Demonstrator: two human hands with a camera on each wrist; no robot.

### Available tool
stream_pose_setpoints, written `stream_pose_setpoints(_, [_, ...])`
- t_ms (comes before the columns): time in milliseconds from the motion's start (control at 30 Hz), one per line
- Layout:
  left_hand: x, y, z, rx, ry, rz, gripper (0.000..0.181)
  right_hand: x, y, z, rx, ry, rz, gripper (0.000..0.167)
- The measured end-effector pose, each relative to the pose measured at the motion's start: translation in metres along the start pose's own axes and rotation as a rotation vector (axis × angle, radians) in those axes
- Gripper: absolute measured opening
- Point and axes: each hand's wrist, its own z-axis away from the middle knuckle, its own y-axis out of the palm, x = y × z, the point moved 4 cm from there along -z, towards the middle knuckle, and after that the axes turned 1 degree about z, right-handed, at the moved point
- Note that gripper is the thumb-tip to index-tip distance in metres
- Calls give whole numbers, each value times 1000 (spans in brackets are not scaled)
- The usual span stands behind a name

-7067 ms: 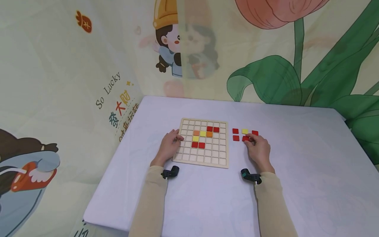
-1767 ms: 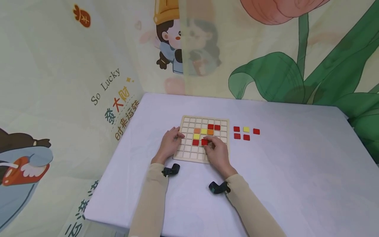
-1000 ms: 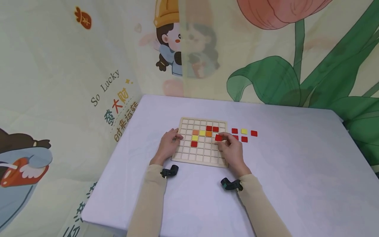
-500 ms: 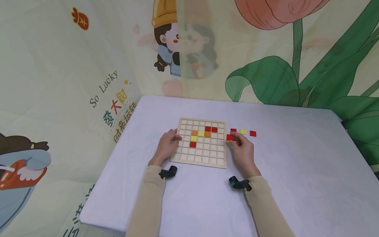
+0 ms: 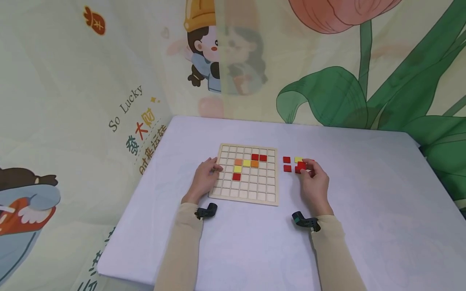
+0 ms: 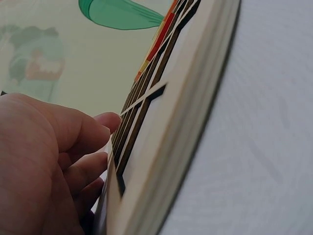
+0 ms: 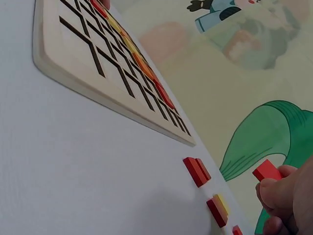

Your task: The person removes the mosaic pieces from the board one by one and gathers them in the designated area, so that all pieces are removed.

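A person's right hand (image 5: 316, 184) pinches a red tile (image 7: 267, 170) between thumb and fingers, raised above the loose tiles (image 5: 287, 159) just right of a gridded board (image 5: 258, 188) on a white tabletop (image 5: 255, 242). The left hand (image 5: 203, 178) rests at the board's left edge, fingers loosely bent; how firmly they press cannot be told. Small, flat and stiff-looking, the tile appears light and hardly fragile, perhaps slick-faced, and best taken by two opposite edges.
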Motion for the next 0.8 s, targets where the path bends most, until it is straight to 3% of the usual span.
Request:
stream_pose_setpoints(367, [-1, 0, 1, -7, 10, 17, 17, -11, -18, -5, -30, 97, 49, 37])
stream_pose_setpoints(800, [1, 0, 2, -13, 2, 20, 17, -18, -26, -8, -13, 65, 188, 37])
